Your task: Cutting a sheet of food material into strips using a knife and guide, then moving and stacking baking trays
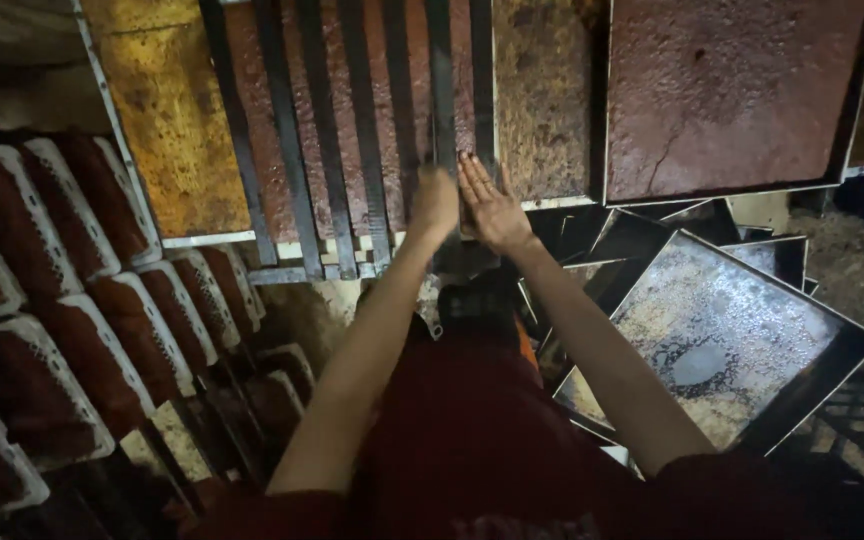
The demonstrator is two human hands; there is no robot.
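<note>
The left hand (pixel 434 200) is closed in a fist around what looks like a knife or long blade (pixel 441 120), though the tool blends with the dark metal guide strips (pixel 327 140) lying across the cake slab (pixel 282 130), so I cannot be sure which it grips. The right hand (pixel 490 205) lies flat and open, fingers spread, pressing on the slab's surface right beside the fist and touching it; it clamps nothing.

The main risk, as I judge it, is to the flat hand: its fingertips sit right next to the cutting line, so a slip of the blade sideways could catch them. The strips could also shift under uneven pressure, giving crooked cuts, and the soft brown crumb could tear or crumble at the near edge.

As for containers: the big tray (pixel 167 238) under the grip holds the slab, golden to the left of the fist and darker brown to the right. Farther right of the hands, another baking tray (pixel 857 110) holds an uncut reddish-brown slab with a crack. Below and right of the grip, empty dark trays (pixel 732 340) lie stacked askew, the top one filmed with residue. Left of the grip, white paper trays (pixel 72 215) stand in rows, each holding a cut brown cake piece.
</note>
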